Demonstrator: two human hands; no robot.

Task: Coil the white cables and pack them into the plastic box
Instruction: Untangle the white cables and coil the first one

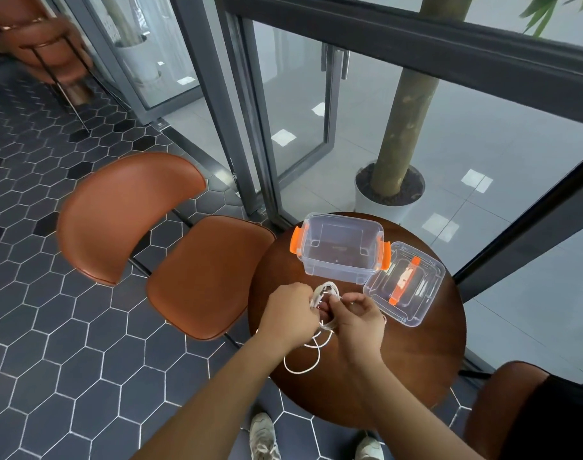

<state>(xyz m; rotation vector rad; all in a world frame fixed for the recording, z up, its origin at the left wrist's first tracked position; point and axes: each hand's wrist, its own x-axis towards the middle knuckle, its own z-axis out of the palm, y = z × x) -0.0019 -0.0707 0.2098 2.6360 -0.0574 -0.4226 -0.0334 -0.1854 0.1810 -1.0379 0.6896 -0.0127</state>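
Observation:
Above the round brown table, both of my hands hold a white cable. My left hand grips a bundle of loops whose top sticks out above the fingers. My right hand pinches the cable just to the right of the bundle. A loose loop of cable hangs down onto the table near its front left edge. The clear plastic box with orange latches stands open and empty at the back of the table. Its clear lid with an orange handle lies flat to the right of the box.
A brown leather chair stands left of the table, touching its edge. Another brown seat is at the bottom right. Glass partitions with dark frames and a potted tree lie behind the table. My shoes rest on dark hexagonal tiles.

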